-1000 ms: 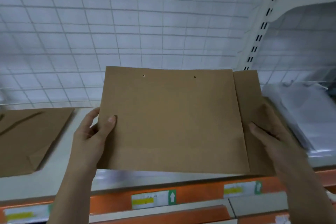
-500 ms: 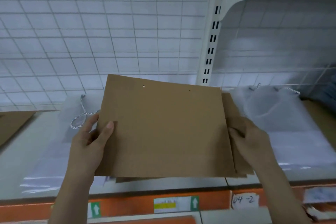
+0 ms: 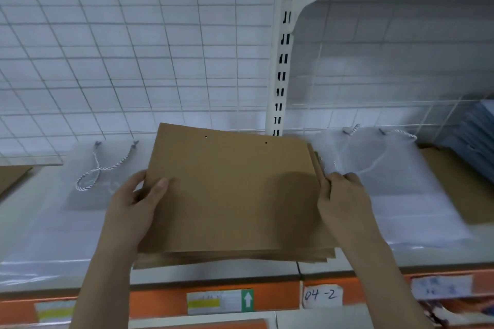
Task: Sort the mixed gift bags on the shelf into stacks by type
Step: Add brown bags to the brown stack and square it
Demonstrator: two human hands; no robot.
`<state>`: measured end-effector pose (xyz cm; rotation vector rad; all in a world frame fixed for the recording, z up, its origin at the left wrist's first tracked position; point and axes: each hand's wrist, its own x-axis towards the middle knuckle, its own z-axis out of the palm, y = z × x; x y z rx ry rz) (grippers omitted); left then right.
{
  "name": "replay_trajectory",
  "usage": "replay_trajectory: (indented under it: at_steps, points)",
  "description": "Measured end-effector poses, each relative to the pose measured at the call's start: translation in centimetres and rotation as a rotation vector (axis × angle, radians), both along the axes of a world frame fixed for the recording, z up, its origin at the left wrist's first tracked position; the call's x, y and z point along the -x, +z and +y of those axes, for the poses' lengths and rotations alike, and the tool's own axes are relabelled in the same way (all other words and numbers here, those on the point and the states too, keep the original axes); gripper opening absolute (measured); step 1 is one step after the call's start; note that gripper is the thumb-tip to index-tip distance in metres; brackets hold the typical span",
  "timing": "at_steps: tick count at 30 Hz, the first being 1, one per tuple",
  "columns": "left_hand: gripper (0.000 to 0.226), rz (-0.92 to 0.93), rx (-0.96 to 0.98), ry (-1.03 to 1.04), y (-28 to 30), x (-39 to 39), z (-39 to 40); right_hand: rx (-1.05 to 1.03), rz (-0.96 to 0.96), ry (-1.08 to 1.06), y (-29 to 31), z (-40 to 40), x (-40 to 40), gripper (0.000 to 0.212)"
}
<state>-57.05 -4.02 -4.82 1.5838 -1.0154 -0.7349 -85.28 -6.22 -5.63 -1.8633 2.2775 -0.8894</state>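
Left hand (image 3: 133,211): grips the kraft bags' left edge, thumb on top, steadying.
Right hand (image 3: 343,203): pinches the right edge, squaring layers.
Kraft bags (image 3: 230,192): flat sheaf, low over the shelf (image 3: 213,274), probably for stacking.
Translucent bags (image 3: 395,195): flat on both sides, already grouped.

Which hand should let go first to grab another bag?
Probably the right hand. It only pinches the brown bags at their edge, right beside the clear bag stack. The left hand grips the brown bags firmly, thumb on top.
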Motion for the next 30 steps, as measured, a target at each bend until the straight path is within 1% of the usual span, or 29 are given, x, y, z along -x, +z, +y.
replay_trajectory:
  at_steps: [2,4,6,11,14,17,20,24,30]
  points:
    - [0.042,-0.142,-0.027,0.011,-0.5,2.0,-0.5,0.047,0.021,0.017,0.1,0.2,0.6,0.024]
    - [0.05,-0.296,-0.062,0.042,-1.0,3.8,-0.8,0.041,0.05,0.044,-0.1,0.6,1.0,0.023]
    - [0.051,-0.417,-0.069,0.064,-1.8,4.8,-1.0,0.021,0.07,0.07,-0.7,0.9,1.0,0.023]
    - [0.031,-0.709,-0.053,0.087,-4.2,5.2,-1.9,0.053,0.079,0.097,-1.8,1.2,-0.5,0.02]
    - [0.027,-0.86,-0.047,0.046,-4.8,4.3,-2.3,0.062,0.108,0.112,-1.9,1.0,-2.1,0.021]
    - [0.021,-0.897,0.019,0.006,-4.1,1.8,-2.0,0.06,0.105,0.159,-1.7,1.0,-4.5,0.023]
    - [0.011,-0.915,0.086,0.078,-3.2,-2.0,-0.5,0.077,0.073,0.197,-1.7,1.3,-7.7,0.025]
    - [0.016,-0.884,0.061,0.152,-3.2,-9.6,2.0,0.086,0.015,0.273,-1.9,1.7,-14.5,0.029]
    - [0.019,-0.805,-0.015,0.215,-4.1,-24.1,6.5,0.146,-0.096,0.355,-1.7,3.4,-28.7,0.02]
